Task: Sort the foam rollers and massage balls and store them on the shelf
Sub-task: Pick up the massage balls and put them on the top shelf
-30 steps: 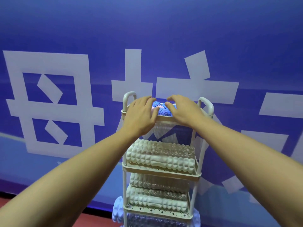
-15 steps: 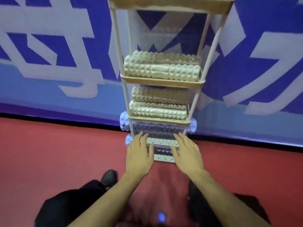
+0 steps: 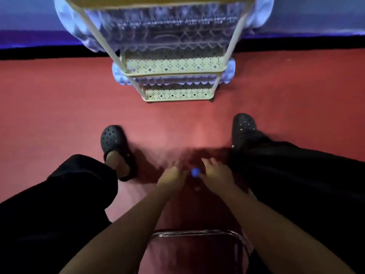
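A red carpeted floor (image 3: 59,99) is stretching across the room, glowing brighter in a patch at its middle and falling into shadow lower down. Along the far edge a black baseboard strip (image 3: 39,53) is running under a blue wall (image 3: 23,14), which is giving off a violet sheen just above it. At the near edge, a chrome-framed chair seat (image 3: 199,252) in dark red is catching thin highlights along its front rail. The light overall is looking dim and cool.
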Motion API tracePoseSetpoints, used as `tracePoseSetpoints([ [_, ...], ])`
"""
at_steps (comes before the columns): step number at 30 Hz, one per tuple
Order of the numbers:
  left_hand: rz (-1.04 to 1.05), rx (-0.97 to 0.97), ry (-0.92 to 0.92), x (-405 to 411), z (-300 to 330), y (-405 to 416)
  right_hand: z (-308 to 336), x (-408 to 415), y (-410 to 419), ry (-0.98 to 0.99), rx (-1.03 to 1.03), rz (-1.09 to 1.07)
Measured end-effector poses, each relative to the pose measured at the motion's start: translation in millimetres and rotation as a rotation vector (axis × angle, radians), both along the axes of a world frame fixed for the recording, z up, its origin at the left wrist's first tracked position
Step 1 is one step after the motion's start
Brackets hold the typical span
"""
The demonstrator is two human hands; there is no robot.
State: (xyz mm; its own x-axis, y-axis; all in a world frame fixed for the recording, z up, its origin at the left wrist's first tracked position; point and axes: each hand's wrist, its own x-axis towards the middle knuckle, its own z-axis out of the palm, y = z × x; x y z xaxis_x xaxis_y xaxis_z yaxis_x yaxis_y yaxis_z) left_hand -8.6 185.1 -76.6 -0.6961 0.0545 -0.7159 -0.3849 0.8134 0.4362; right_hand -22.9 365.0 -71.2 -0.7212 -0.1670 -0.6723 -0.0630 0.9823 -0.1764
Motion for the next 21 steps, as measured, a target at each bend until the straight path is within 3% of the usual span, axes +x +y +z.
tracePoseSetpoints([
  [4,0.248,0.031,-0.208,5.5,-67.0,5.1,-72.2,2.0,-7.1,-0.118,-0.012,-0.067],
  [11,0.320,-0.029,-0.292,13.6,-107.4,-4.6,-135.3,13.7,-23.3,-0.246,-0.028,-0.112],
  [16,0.192,-0.031,-0.207,-1.8,-80.4,-14.6,-103.3,7.9,-28.3,-0.142,-0.077,-0.151],
  [21,-0.027,-0.154,-0.023,-27.6,5.5,-22.8,-16.4,-19.9,-20.9,0.038,-0.142,-0.201],
])
